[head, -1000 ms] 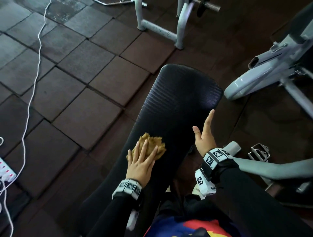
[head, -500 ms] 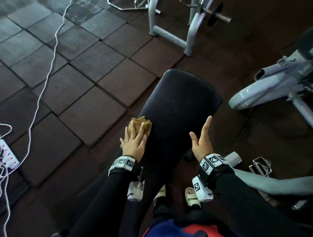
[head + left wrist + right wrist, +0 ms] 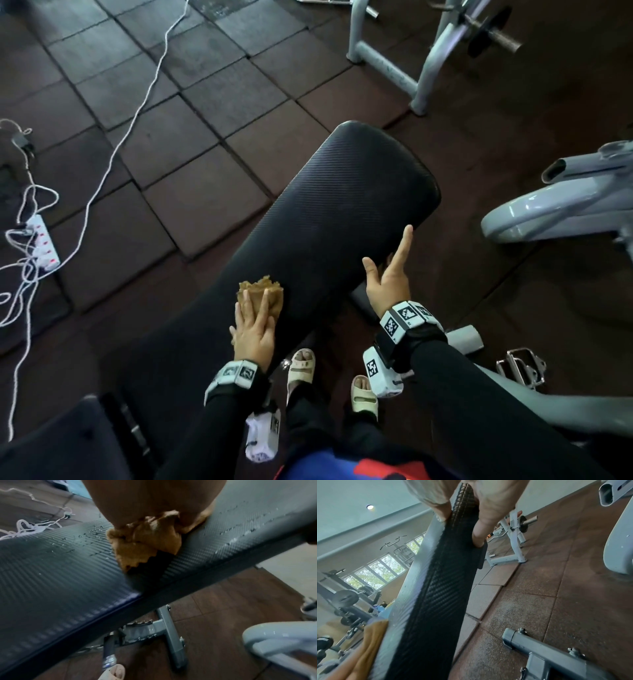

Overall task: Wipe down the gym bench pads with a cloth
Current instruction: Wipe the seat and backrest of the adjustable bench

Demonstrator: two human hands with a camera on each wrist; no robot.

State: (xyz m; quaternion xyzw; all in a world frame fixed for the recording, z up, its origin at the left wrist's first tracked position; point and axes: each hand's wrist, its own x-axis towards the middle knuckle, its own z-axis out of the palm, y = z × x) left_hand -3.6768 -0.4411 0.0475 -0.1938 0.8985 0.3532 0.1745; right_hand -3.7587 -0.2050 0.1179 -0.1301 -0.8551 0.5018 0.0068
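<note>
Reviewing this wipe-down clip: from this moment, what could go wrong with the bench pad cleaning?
1. The cloth is bunched small under the left hand, so each pass probably covers a narrow strip and may leave parts of the pad unwiped.
2. Droplets sit on the pad; the left palm could slide on them.
3. The right hand clasps only the pad's edge, a thin brace if the bench shifts.

The black bench pad [image 3: 342, 219] has a ribbed, carbon-weave skin and slopes up from the dark rubber-tiled floor [image 3: 205, 144]. A crumpled tan cloth [image 3: 262, 296] lies on it near its left edge, with water droplets [image 3: 89, 536] beaded beside it. On the floor sit a white power strip [image 3: 42, 245], tangled white cables [image 3: 137, 109] and grey machine frames [image 3: 387, 65]
</note>
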